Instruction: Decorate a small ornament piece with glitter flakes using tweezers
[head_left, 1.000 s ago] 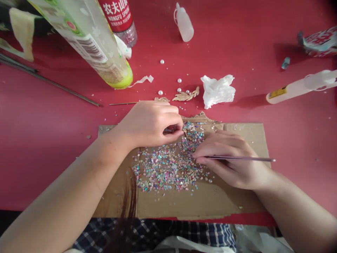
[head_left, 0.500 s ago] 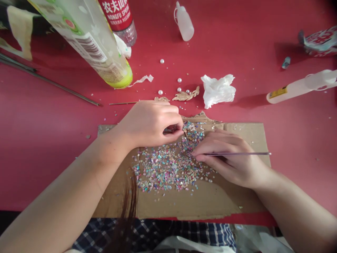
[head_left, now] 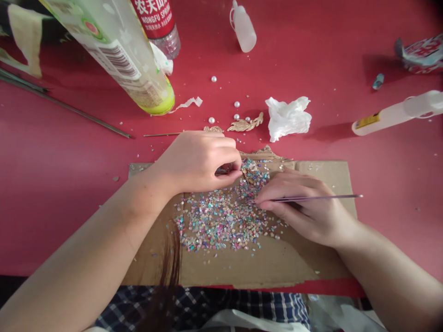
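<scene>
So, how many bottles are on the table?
4: a big clear bottle at upper left, a red-label bottle beside it, a small white bottle at top, a long white bottle lying at right. Others may be hidden.

Water bottle [head_left: 159,27], top edge: red label showing white Chinese characters 农夫山, cropped by frame; below them "NONGFU SPRIN", last letter curving out of view; finer line beneath staying too small to read.
Tall green bottle [head_left: 119,53] beside it: carrying barcode, digits blurring.
Glue tube [head_left: 394,113], right: yellow label showing unreadable print.
Packet [head_left: 420,53], right edge: red-white lettering blurring, unreadable.
</scene>
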A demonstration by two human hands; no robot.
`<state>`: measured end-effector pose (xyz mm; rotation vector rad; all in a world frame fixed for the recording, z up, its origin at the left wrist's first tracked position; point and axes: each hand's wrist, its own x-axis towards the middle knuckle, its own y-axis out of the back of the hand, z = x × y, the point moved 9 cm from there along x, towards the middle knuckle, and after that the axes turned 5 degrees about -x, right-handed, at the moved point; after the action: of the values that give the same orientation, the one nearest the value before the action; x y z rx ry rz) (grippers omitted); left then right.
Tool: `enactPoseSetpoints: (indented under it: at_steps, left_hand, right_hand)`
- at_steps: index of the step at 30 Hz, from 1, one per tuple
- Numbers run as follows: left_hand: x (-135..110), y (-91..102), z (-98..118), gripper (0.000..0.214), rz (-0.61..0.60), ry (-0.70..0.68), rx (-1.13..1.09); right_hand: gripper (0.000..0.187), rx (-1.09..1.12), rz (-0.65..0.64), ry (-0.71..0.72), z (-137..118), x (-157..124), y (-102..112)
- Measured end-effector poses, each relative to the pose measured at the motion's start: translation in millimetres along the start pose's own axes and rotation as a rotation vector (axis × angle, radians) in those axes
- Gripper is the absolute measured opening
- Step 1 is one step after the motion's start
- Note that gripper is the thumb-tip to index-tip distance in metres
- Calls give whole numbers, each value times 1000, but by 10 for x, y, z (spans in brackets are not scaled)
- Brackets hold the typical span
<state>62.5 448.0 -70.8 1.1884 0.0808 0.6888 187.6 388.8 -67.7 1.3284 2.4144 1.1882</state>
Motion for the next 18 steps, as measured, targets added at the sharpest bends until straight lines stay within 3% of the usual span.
enactPoseSetpoints:
  at_steps: [18]
  left_hand:
    - [8,1,-3,24,-10,14,3]
  right_hand:
    - [17,51,13,-22,10,2,19]
